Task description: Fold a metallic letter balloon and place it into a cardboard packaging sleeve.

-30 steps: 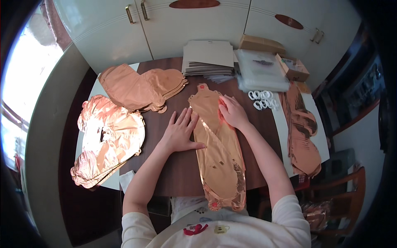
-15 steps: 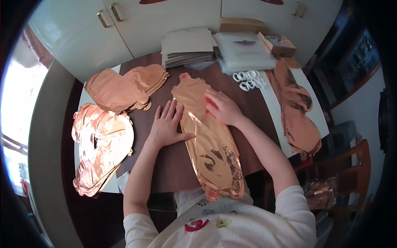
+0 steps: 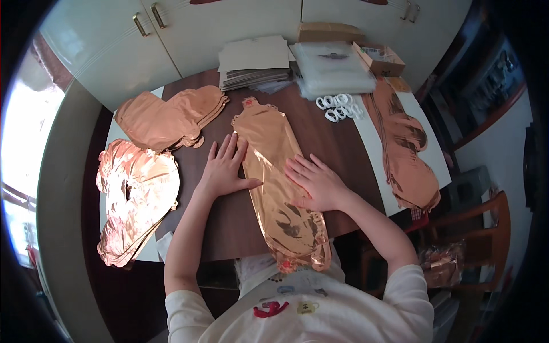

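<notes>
A long, flat rose-gold foil balloon (image 3: pixel 266 134) lies lengthwise before me, its near end reaching past the table's front edge toward my shirt. Small red marks show at both of its ends. My left hand (image 3: pixel 224 170) rests flat along its left edge, fingers spread. On its right edge lies my right hand (image 3: pixel 317 186), palm down with the fingers stretched out. Neither hand grips anything. The foil is smooth at the far part and creased at the near part.
Stacks of rose-gold foil balloons lie at far left (image 3: pixel 154 121), near left (image 3: pixel 140 188) and right (image 3: pixel 403 148). At the back are grey cards (image 3: pixel 254 60), clear plastic bags (image 3: pixel 334 71), white ribbon rolls (image 3: pixel 337 107) and a small box (image 3: pixel 378 59). A wooden chair (image 3: pixel 498 240) stands right.
My right hand has slid down the balloon's right edge toward me, and its fingers have flattened and spread. The left hand stays at the left edge.
</notes>
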A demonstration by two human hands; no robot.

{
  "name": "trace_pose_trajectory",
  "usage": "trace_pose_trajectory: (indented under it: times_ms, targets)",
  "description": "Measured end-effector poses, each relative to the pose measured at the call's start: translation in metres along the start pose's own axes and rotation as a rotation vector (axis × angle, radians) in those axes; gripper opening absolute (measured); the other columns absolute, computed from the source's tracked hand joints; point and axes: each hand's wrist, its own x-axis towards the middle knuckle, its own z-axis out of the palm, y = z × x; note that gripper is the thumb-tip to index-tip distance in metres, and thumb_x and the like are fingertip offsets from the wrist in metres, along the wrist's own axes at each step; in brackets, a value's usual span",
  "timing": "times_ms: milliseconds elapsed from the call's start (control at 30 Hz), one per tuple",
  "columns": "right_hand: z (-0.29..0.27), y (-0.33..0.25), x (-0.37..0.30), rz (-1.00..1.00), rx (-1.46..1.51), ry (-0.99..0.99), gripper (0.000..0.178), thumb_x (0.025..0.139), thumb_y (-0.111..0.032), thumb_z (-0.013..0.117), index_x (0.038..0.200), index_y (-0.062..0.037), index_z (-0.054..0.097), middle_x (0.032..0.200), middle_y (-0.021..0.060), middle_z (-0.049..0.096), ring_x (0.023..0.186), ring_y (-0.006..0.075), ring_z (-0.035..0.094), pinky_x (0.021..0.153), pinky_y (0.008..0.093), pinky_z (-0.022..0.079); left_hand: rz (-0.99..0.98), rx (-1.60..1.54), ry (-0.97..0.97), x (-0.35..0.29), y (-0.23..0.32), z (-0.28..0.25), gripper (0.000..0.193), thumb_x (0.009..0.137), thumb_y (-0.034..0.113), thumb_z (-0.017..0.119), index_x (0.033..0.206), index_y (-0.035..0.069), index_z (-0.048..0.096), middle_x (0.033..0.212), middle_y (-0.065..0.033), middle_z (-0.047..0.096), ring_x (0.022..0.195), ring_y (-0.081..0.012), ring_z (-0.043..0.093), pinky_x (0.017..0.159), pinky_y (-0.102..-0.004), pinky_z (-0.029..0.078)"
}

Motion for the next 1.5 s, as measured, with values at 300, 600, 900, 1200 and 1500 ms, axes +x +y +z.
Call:
trace_pose_trajectory:
  times_ms: [300, 600, 900, 1200, 1500]
  targets:
    - [-0.003, -0.007, -0.001, 0.017, 0.060, 0.060, 0.072, 0.087, -0.056, 0.048, 0.142, -0.0122, 0.035, 0.149, 0.0081, 0.032, 0.139, 0.0282, 0.025, 0.113, 0.0477, 0.016, 0.086, 0.066, 0.045, -0.010, 0.015, 0.009, 0.098, 0.077, 0.069, 0.050, 0.142, -0.002, 0.029, 0.147, -0.0209, 0.031, 0.141, -0.0318, 0.021, 0.111, -0.0540, 0.016]
    - [-0.005, -0.006, -0.001, -0.046, -0.042, -0.025, 0.056, 0.091, -0.054, 0.042, 0.141, -0.0292, 0.040, 0.150, 0.0011, 0.031, 0.139, 0.0290, 0.024, 0.113, 0.0521, 0.014, -0.001, 0.055, -0.012, -0.003, 0.014, 0.001, 0.111, 0.072, 0.078, 0.049, 0.142, -0.005, 0.026, 0.148, -0.0221, 0.026, 0.140, -0.0316, 0.021, 0.111, -0.0520, 0.018]
    - [-0.006, -0.008, -0.001, -0.048, -0.015, -0.012, 0.056, 0.091, -0.053, 0.044, 0.141, -0.0288, 0.040, 0.149, 0.0014, 0.033, 0.139, 0.0291, 0.024, 0.113, 0.0522, 0.015, -0.095, 0.089, -0.072, 0.018, -0.007, -0.006, 0.110, 0.074, 0.079, 0.044, 0.142, -0.006, 0.025, 0.150, -0.0190, 0.025, 0.142, -0.0292, 0.018, 0.112, -0.0531, 0.014]
    - [-0.005, -0.006, -0.001, -0.060, -0.020, 0.019, 0.055, 0.090, -0.053, 0.046, 0.138, -0.0280, 0.043, 0.148, 0.0015, 0.035, 0.139, 0.0284, 0.025, 0.113, 0.0521, 0.015, 0.163, -0.091, 0.020, -0.014, 0.046, 0.010, 0.103, 0.077, 0.070, 0.050, 0.139, -0.010, 0.029, 0.145, -0.0274, 0.028, 0.139, -0.0367, 0.022, 0.111, -0.0507, 0.019]
    - [-0.005, -0.005, -0.001, -0.062, -0.029, 0.007, 0.058, 0.089, -0.054, 0.045, 0.140, -0.0263, 0.041, 0.149, 0.0020, 0.033, 0.138, 0.0292, 0.026, 0.113, 0.0515, 0.015, 0.181, -0.036, 0.063, -0.019, 0.051, 0.008, 0.100, 0.078, 0.071, 0.047, 0.138, -0.008, 0.032, 0.145, -0.0265, 0.030, 0.139, -0.0369, 0.023, 0.112, -0.0509, 0.019]
